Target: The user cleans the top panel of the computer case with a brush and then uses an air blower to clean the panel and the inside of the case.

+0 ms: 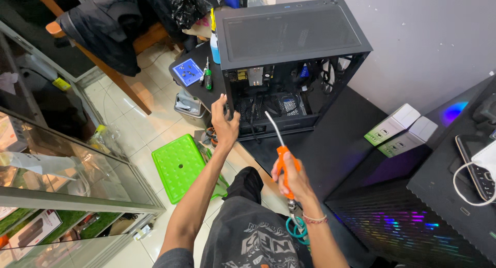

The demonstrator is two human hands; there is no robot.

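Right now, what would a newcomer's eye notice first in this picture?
The open black computer case standing on the dark table in the middle, with the left hand gripping its front edge. Next, the right hand holding an orange air blower gun, its metal nozzle aimed into the case. The bright green stool on the floor at left also stands out.

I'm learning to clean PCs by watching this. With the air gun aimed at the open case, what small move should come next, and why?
Probably ease the air gun in the right hand forward, so its metal nozzle reaches inside the open computer case. The tip sits just outside the opening, and the left hand already grips the case's front edge, steadying it.
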